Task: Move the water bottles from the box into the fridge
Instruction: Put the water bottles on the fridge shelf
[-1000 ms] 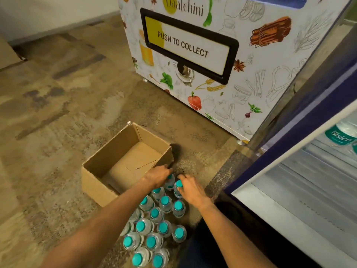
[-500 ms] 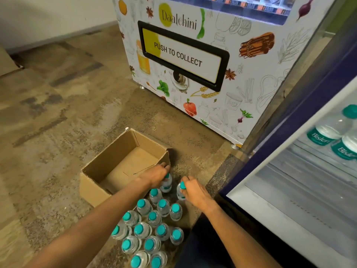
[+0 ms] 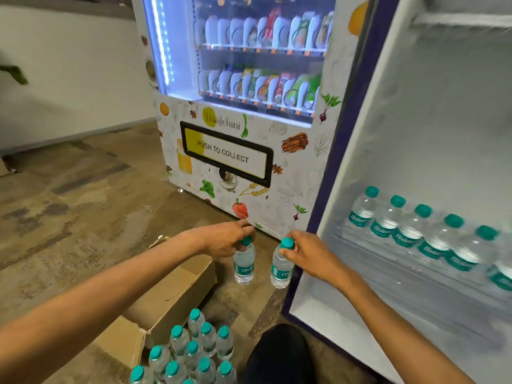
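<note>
head view: the left hand [image 3: 227, 239] and right hand [image 3: 307, 252] each grip a bottle [image 3: 243, 266] by its cap, up in the air beside the open fridge [image 3: 432, 151]. next, i think, stand them on the shelf [image 3: 388, 275] by the row.

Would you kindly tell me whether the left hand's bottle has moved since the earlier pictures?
Yes: the left hand has lifted its bottle up off the floor, away from the bottle cluster beside the box.
</note>
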### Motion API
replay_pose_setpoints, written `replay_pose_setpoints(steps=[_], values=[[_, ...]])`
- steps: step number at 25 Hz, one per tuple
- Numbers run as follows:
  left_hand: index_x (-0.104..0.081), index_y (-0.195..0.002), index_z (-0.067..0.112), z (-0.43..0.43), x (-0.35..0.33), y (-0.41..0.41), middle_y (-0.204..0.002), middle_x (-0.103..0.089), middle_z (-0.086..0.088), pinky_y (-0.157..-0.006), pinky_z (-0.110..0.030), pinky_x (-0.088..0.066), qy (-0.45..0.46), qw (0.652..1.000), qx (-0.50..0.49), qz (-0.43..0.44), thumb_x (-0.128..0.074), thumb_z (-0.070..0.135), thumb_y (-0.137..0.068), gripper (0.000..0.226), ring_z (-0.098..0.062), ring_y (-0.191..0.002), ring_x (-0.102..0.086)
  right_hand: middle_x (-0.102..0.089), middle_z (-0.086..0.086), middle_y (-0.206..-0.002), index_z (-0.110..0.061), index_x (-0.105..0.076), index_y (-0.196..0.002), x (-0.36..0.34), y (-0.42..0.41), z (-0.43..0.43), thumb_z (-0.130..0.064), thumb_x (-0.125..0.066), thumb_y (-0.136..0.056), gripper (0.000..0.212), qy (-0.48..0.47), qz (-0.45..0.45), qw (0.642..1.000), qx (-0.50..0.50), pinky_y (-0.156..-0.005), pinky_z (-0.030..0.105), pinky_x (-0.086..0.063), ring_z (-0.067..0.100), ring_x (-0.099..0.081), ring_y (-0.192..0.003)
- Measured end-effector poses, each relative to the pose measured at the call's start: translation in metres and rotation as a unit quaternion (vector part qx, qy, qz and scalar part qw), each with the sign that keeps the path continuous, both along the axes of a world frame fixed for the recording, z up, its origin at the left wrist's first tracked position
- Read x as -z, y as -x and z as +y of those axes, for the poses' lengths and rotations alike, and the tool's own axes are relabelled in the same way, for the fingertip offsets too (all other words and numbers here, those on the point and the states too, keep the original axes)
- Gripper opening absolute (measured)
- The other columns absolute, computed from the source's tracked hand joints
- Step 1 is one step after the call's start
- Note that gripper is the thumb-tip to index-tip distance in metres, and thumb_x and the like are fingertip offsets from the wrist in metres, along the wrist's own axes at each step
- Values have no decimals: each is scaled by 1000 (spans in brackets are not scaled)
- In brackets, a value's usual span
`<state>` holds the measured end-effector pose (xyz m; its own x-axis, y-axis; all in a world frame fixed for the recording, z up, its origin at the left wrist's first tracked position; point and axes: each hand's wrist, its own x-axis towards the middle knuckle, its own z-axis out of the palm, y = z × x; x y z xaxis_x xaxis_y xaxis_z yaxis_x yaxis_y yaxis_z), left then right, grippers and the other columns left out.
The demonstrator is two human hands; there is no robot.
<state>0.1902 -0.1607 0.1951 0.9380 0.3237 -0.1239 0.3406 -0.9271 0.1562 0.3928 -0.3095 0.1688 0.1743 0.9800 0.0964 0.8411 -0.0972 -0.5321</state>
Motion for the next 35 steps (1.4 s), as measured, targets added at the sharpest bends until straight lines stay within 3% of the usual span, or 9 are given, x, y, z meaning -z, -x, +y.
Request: replay_pose_setpoints(steps=[2, 6, 9, 13, 20, 28, 32, 35], values=[[-47, -125, 24, -18, -33, -17, -119, -47, 0, -91, -36, -49, -8, 999, 24, -24, -56, 22, -94, 33, -19, -105, -52, -58, -8, -94, -21, -58, -105, -40, -13, -23, -40, -64, -88, 26, -23, -1, 1000, 17, -65, 18, -43, 5, -54, -79], [-52, -117, 28, -58, -94, -53, -117, -48, 2, -93, -33, -49, 15, 995, 70, -69, -57, 23, -90, 27, -16, -107, -51, -59, -4, -77, -20, -58, -88, -114, -37, -73, -40, -65, -87, 21, -67, -33, 996, 55, -59, 25, -44, 8, -52, -66], [-57, -109, 26, -88, -130, -80, -103, -50, 3, -82, -29, -51, 1, 990, 102, -96, -62, 25, -85, 25, -14, -91, -53, -60, 0, -74, -15, -61, -86, -154, -61, -103, -42, -66, -86, 28, -100, -48, 988, 109, -61, 32, -47, 11, -52, -64], [-60, -98, 25, -116, -173, -116, -86, -55, 4, -63, -21, -44, -29, 979, 132, -150, -66, 30, -84, 16, -10, -72, -52, -58, -1, -70, -14, -63, -85, -191, -92, -133, -47, -66, -85, 33, -140, -75, 972, 172, -55, 27, -40, 12, -50, -62], [-65, -111, 10, -131, -240, -211, -103, -66, -4, -80, -28, -55, -42, 976, 71, -202, -69, 27, -88, 30, -18, -90, -62, -57, 2, -72, -10, -62, -87, -253, -147, -140, -43, -64, -88, 33, -190, -121, 941, 251, -52, 25, -38, 12, -50, -62], [-56, -111, 11, -99, -243, -312, -114, -60, -10, -90, -32, -53, -23, 973, -10, -231, -67, 20, -90, 26, -23, -96, -59, -61, 7, -89, -10, -58, -99, -249, -216, -80, -40, -63, -90, 32, -175, -106, 933, 296, -56, 23, -38, 17, -56, -73], [-58, -114, 7, -79, -224, -349, -118, -61, -13, -91, -34, -52, -36, 981, -24, -192, -68, 17, -89, 28, -27, -102, -60, -63, 12, -94, -6, -60, -98, -220, -252, -50, -39, -65, -88, 35, -146, -87, 931, 323, -65, 32, -48, 23, -59, -79], [-58, -114, 5, -69, -203, -367, -117, -61, -15, -88, -33, -51, -34, 986, -33, -159, -66, 17, -90, 27, -29, -102, -60, -62, 12, -96, -4, -60, -100, -195, -272, -35, -38, -66, -88, 36, -108, -58, 938, 324, -68, 33, -48, 23, -58, -81]])
